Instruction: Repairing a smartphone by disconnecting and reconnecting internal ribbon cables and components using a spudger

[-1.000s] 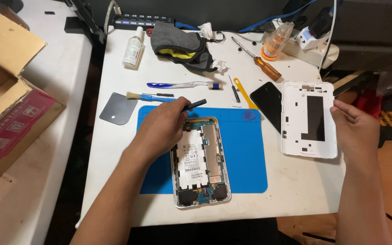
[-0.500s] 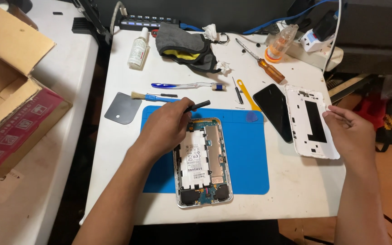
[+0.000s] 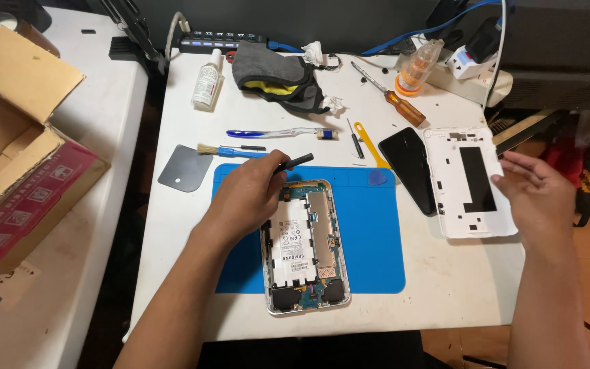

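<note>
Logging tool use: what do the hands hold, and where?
Left hand grips a black pry tool by its lower end; right hand touches the white back cover's right edge.

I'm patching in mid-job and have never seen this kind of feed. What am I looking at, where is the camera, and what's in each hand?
There is one view, from a camera worn on the person's head, looking down at a white table. No robot: two bare hands. The left hand grips a slim black tool over an opened tablet, whose battery and circuit boards are exposed, lying on a blue mat. The right hand touches the right edge of the tablet's white back cover, next to a black glass panel. Further back lie a toothbrush, a small brush, an orange-handled screwdriver and a grey cloth.
</note>
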